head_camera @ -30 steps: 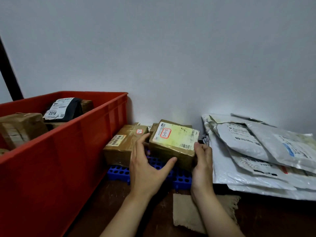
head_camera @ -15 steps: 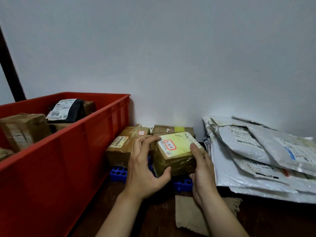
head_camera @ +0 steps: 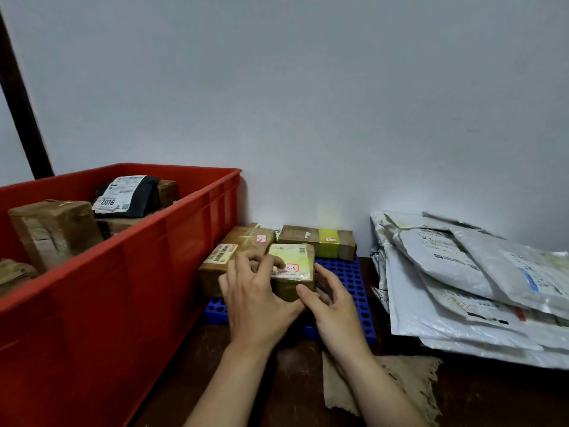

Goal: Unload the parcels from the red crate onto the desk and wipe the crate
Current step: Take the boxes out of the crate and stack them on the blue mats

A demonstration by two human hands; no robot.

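Note:
The red crate (head_camera: 147, 272) stands at the left of the desk. It holds a taped brown box (head_camera: 52, 232), a black bag with a white "2016" label (head_camera: 129, 195) and other brown parcels, partly hidden. Right of the crate, a small brown parcel with a yellow label (head_camera: 292, 260) sits on a blue perforated tray (head_camera: 348, 278), pressed against another brown box (head_camera: 234, 251). My left hand (head_camera: 258, 303) grips its left and top. My right hand (head_camera: 332, 306) holds its front right corner, thumb on the front face.
A long brown box with a yellow band (head_camera: 317, 241) lies on the tray against the wall. A pile of grey-white mailer bags (head_camera: 462, 288) fills the right of the desk. A frayed brown cloth (head_camera: 400, 383) lies on the dark desk below my right wrist.
The yellow-labelled parcel was held tilted above the tray. I have turned it and lowered it onto the tray beside the brown box. Both hands stayed on it.

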